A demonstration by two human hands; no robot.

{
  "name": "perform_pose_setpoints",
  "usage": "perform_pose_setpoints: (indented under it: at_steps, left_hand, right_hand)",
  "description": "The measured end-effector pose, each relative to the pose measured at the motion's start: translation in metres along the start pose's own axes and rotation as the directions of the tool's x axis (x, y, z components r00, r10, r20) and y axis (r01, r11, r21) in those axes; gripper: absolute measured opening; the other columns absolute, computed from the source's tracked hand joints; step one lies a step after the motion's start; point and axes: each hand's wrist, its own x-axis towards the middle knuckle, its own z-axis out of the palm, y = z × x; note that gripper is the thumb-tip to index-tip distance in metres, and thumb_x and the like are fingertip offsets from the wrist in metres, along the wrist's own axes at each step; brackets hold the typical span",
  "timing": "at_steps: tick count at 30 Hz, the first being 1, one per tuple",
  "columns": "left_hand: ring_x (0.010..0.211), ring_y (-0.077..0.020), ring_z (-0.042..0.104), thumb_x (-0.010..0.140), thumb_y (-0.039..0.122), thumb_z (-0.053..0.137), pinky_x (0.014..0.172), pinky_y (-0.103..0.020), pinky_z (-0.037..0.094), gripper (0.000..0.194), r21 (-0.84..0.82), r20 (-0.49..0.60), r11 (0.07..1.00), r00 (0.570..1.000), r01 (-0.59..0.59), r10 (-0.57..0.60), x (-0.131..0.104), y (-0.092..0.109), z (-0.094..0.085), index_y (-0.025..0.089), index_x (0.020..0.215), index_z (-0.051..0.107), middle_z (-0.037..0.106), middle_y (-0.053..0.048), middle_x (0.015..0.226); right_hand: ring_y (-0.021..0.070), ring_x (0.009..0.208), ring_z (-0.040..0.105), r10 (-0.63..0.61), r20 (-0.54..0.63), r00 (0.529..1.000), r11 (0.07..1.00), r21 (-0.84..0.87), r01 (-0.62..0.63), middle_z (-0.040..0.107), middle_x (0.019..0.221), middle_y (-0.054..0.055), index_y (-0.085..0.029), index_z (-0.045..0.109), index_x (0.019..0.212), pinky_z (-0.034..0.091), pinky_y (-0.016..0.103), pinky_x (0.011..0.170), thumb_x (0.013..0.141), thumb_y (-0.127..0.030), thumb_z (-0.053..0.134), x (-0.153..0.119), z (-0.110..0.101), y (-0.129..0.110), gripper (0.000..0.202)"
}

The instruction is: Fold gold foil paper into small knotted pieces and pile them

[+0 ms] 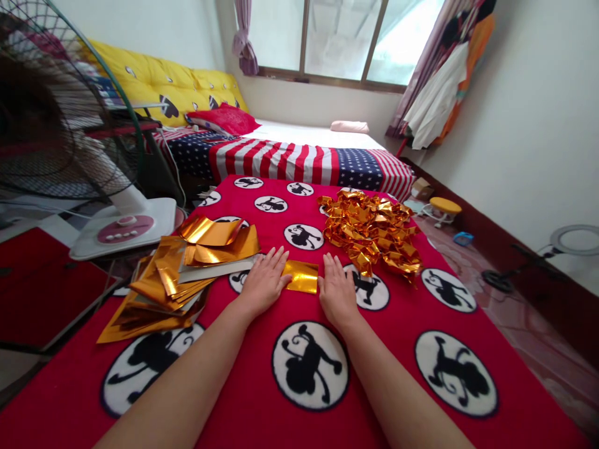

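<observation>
A small rectangle of gold foil paper (303, 278) lies flat on the red patterned cloth. My left hand (264, 280) is at its left side, palm down with fingers stretched out, the thumb touching the paper's edge. On the right side my right hand (337, 292) also rests flat, fingers forward, its thumb near or at the paper's right edge. Neither hand grips anything. Left of my left hand is a loose stack of gold foil sheets (163, 280), some showing grey backs. Beyond my right hand sits a heap of folded gold foil pieces (372, 227).
The red cloth (388, 386) with monkey prints covers the table. A fan (131, 215) stands close on the left. A bed (281, 159) lies past the far edge. On the floor to the right are a yellow stool (444, 206) and a ring light (578, 240).
</observation>
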Motion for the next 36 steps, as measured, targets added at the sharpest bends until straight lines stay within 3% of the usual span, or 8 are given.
perform_pose_setpoints:
  at_steps: [3, 7, 19, 22, 24, 28, 31, 36]
  left_hand:
    - [0.144, -0.0263, 0.029, 0.094, 0.038, 0.046, 0.117, -0.047, 0.024, 0.061, -0.049, -0.043, 0.999, 0.999, 0.016, -0.018, -0.001, -0.001, -0.001, 0.015, 0.148, 0.032, 0.035, -0.011, 0.154]
    - [0.137, -0.0280, 0.040, 0.088, 0.038, 0.057, 0.113, -0.045, 0.031, 0.067, -0.109, -0.140, 0.994, 0.990, 0.004, -0.019, -0.001, 0.001, -0.002, 0.015, 0.147, 0.035, 0.048, -0.015, 0.145]
    - [0.117, -0.0273, 0.055, 0.077, 0.040, 0.070, 0.103, -0.043, 0.040, 0.079, -0.259, -0.205, 0.966, 0.975, 0.026, -0.081, 0.004, -0.001, -0.005, 0.020, 0.145, 0.035, 0.062, -0.011, 0.125]
    - [0.114, -0.0280, 0.057, 0.075, 0.041, 0.072, 0.102, -0.044, 0.040, 0.081, -0.321, -0.233, 0.946, 0.965, 0.040, -0.120, 0.005, -0.001, -0.006, 0.020, 0.145, 0.037, 0.064, -0.010, 0.121]
    - [0.108, -0.0279, 0.060, 0.072, 0.042, 0.075, 0.099, -0.044, 0.043, 0.081, -0.412, -0.251, 0.908, 0.949, 0.072, -0.189, 0.006, -0.003, -0.005, 0.020, 0.143, 0.042, 0.066, -0.011, 0.118]
    - [0.089, -0.0236, 0.068, 0.074, 0.043, 0.072, 0.081, -0.033, 0.052, 0.056, -0.757, -0.174, 0.652, 0.948, 0.043, -0.265, 0.010, -0.008, -0.001, 0.017, 0.122, 0.063, 0.073, -0.009, 0.101]
    - [0.083, -0.0229, 0.069, 0.073, 0.046, 0.073, 0.075, -0.029, 0.052, 0.043, -0.896, -0.129, 0.444, 0.957, 0.000, -0.259, 0.012, -0.011, 0.002, 0.014, 0.101, 0.073, 0.076, -0.008, 0.092]
    - [0.085, -0.0230, 0.068, 0.069, 0.044, 0.077, 0.077, -0.030, 0.052, 0.043, -0.947, -0.178, 0.315, 0.915, -0.059, -0.363, 0.015, -0.009, 0.000, 0.012, 0.098, 0.074, 0.075, -0.009, 0.091]
  right_hand:
    - [0.0238, 0.137, 0.038, 0.045, -0.119, 0.992, 0.994, 0.104, -0.032, 0.048, 0.144, 0.014, -0.009, 0.043, 0.140, 0.023, 0.044, 0.113, 0.092, -0.013, 0.036, -0.001, -0.003, 0.003, 0.049]
    - [0.0255, 0.109, 0.057, 0.087, -0.217, 0.972, 0.976, 0.213, -0.040, 0.065, 0.117, 0.013, -0.013, 0.051, 0.131, 0.040, 0.038, 0.095, 0.094, -0.034, 0.045, -0.001, -0.011, -0.003, 0.043]
    - [0.0187, 0.076, 0.063, 0.164, -0.068, 0.984, 0.912, 0.392, -0.125, 0.070, 0.082, -0.001, -0.023, 0.061, 0.114, 0.043, 0.030, 0.071, 0.069, -0.024, 0.069, 0.016, -0.008, -0.006, 0.046]
    - [0.0188, 0.070, 0.064, 0.164, 0.060, 0.985, 0.742, 0.650, -0.163, 0.070, 0.073, 0.000, -0.020, 0.067, 0.099, 0.046, 0.030, 0.068, 0.063, -0.025, 0.071, 0.028, -0.009, -0.006, 0.036]
    - [0.0201, 0.073, 0.066, 0.114, 0.132, 0.985, 0.465, 0.869, -0.170, 0.072, 0.077, 0.003, -0.017, 0.068, 0.091, 0.050, 0.032, 0.069, 0.061, -0.030, 0.074, 0.035, -0.008, -0.008, 0.033]
    - [0.0213, 0.080, 0.067, 0.087, 0.145, 0.986, 0.053, 0.987, -0.150, 0.073, 0.084, 0.005, -0.016, 0.068, 0.091, 0.053, 0.034, 0.075, 0.057, -0.038, 0.081, 0.041, -0.005, -0.014, 0.043]
    - [0.0196, 0.079, 0.067, 0.140, 0.106, 0.984, 0.008, 0.994, -0.108, 0.073, 0.086, 0.005, -0.017, 0.067, 0.095, 0.053, 0.030, 0.071, 0.060, -0.043, 0.080, 0.041, -0.003, -0.016, 0.045]
    - [0.0157, 0.067, 0.063, 0.085, 0.083, 0.993, 0.126, 0.988, -0.094, 0.071, 0.077, 0.003, -0.016, 0.068, 0.084, 0.047, 0.024, 0.058, 0.060, -0.040, 0.080, 0.035, -0.001, -0.022, 0.036]
